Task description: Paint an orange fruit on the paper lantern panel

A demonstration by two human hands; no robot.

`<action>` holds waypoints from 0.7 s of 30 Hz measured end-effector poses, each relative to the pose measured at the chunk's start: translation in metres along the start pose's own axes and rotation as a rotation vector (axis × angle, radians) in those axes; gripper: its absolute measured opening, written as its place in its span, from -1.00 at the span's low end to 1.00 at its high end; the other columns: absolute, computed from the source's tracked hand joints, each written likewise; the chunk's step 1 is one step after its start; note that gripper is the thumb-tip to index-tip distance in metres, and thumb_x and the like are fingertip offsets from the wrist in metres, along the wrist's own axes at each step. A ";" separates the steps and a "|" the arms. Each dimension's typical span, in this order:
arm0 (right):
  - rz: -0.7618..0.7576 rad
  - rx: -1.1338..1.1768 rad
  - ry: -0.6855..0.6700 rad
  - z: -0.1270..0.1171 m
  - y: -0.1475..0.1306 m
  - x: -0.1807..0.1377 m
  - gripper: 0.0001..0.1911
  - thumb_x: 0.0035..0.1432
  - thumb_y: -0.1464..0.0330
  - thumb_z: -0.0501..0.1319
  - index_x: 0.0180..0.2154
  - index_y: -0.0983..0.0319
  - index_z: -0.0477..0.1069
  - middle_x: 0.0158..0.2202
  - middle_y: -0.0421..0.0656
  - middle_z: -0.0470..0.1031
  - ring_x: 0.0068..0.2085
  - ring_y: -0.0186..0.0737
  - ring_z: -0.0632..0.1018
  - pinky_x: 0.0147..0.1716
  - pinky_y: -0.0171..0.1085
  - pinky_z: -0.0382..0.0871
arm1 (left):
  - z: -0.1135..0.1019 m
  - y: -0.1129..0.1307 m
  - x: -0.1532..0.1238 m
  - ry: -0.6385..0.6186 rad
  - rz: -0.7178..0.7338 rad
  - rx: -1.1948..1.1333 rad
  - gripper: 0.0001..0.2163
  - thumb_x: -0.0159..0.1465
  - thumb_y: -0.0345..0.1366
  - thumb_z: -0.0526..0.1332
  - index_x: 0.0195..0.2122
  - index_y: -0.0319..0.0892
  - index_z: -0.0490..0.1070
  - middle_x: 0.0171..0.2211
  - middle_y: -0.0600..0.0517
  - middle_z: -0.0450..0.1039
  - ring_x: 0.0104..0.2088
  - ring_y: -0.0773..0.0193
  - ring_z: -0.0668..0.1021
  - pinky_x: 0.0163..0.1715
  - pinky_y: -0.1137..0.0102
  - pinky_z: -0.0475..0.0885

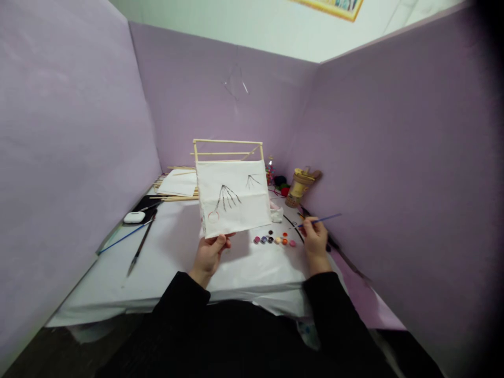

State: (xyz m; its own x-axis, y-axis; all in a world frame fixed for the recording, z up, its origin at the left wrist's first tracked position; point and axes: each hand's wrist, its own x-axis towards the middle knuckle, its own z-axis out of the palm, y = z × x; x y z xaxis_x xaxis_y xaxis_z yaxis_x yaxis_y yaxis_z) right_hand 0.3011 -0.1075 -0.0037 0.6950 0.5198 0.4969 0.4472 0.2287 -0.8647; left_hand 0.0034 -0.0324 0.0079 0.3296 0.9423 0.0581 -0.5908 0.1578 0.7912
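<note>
Left fingers (pixel 220 242) pinch bottom edge of white sheet (pixel 246 212), held up above table (pixel 252 270), black strokes (pixel 224 195) on its face; wooden frame (pixel 228 140) rises past sheet's top, beyond fingers. Right fingers (pixel 309 226), closed, grip blue brush (pixel 331 217), its tip toward sheet. Paint pots (pixel 278 240) sit on table between both sets of fingers, nearer right. Dark brush (pixel 144 241) lies left of left fingers; yellow holder (pixel 298 187) sits beyond right fingers.

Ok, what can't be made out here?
All in the head view:
Painted white sheet: its back, turned from the camera.
Left hand: some fingers, partly behind the sheet.
Blue paintbrush in the right hand: its tip, too small and blurred.
Yellow-framed picture: upper part, cut by top edge.
</note>
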 end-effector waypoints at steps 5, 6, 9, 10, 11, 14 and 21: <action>-0.039 0.476 0.042 0.004 -0.057 -0.012 -0.74 -0.02 0.24 0.23 -0.32 0.28 0.49 -0.49 -0.15 0.53 -0.54 -0.26 0.51 -0.54 -0.26 0.36 | 0.001 -0.001 -0.002 -0.023 -0.018 0.010 -0.70 -0.06 -0.17 0.44 -0.40 -0.28 0.53 -0.44 -0.07 0.60 -0.57 0.42 0.46 -0.51 0.47 0.40; -0.053 0.505 0.003 0.010 -0.071 -0.018 -0.77 -0.03 0.27 0.26 -0.31 0.26 0.50 -0.48 -0.15 0.54 -0.52 -0.25 0.53 -0.52 -0.25 0.39 | 0.002 -0.001 -0.002 -0.024 -0.018 0.011 -0.70 -0.05 -0.17 0.44 -0.40 -0.28 0.53 -0.44 -0.07 0.60 -0.57 0.42 0.46 -0.51 0.47 0.40; -0.070 0.495 -0.130 0.041 -0.107 -0.042 -0.86 -0.05 0.37 0.32 -0.34 0.20 0.50 -0.48 -0.21 0.53 -0.51 -0.30 0.52 -0.51 -0.29 0.41 | 0.001 -0.002 -0.003 -0.024 -0.010 0.019 -0.69 -0.04 -0.15 0.43 -0.37 -0.28 0.53 -0.43 -0.07 0.60 -0.56 0.41 0.46 -0.51 0.46 0.39; -0.069 0.469 -0.186 0.053 -0.116 -0.051 -0.86 -0.04 0.39 0.32 -0.34 0.19 0.49 -0.49 -0.23 0.52 -0.51 -0.32 0.51 -0.53 -0.32 0.39 | 0.001 -0.002 -0.003 -0.024 -0.006 0.027 -0.68 -0.04 -0.14 0.43 -0.36 -0.28 0.53 -0.43 -0.08 0.59 -0.56 0.40 0.45 -0.51 0.45 0.39; -0.070 0.446 -0.238 0.066 -0.123 -0.059 -0.87 -0.03 0.40 0.32 -0.34 0.18 0.48 -0.50 -0.25 0.49 -0.51 -0.33 0.50 -0.55 -0.35 0.37 | 0.001 -0.002 -0.003 -0.026 -0.002 0.032 -0.67 -0.03 -0.13 0.42 -0.35 -0.28 0.54 -0.42 -0.08 0.59 -0.55 0.39 0.45 -0.50 0.44 0.39; -0.101 0.405 -0.327 0.100 -0.136 -0.080 -0.95 0.07 0.38 0.25 -0.34 0.18 0.44 -0.47 -0.25 0.45 -0.47 -0.34 0.49 -0.47 -0.34 0.39 | 0.000 -0.004 -0.003 -0.051 0.017 0.043 -0.66 -0.02 -0.11 0.41 -0.34 -0.28 0.55 -0.45 -0.07 0.57 -0.55 0.39 0.45 -0.50 0.44 0.38; -0.194 0.381 -0.418 0.133 -0.136 -0.090 -0.89 0.15 0.37 0.16 -0.28 0.18 0.45 -0.36 -0.17 0.50 -0.36 -0.25 0.57 -0.40 -0.27 0.46 | -0.005 -0.008 -0.002 -0.112 0.034 0.024 -0.70 0.03 -0.13 0.38 -0.32 -0.26 0.56 -0.46 -0.02 0.54 -0.53 0.39 0.45 -0.47 0.44 0.35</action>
State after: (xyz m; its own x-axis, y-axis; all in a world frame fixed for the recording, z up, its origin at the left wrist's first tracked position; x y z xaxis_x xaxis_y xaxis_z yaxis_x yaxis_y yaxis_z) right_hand 0.1027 -0.0760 0.0593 0.3054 0.7014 0.6441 0.2570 0.5906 -0.7650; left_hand 0.0036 -0.0343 -0.0020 0.3906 0.9080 0.1514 -0.5856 0.1182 0.8020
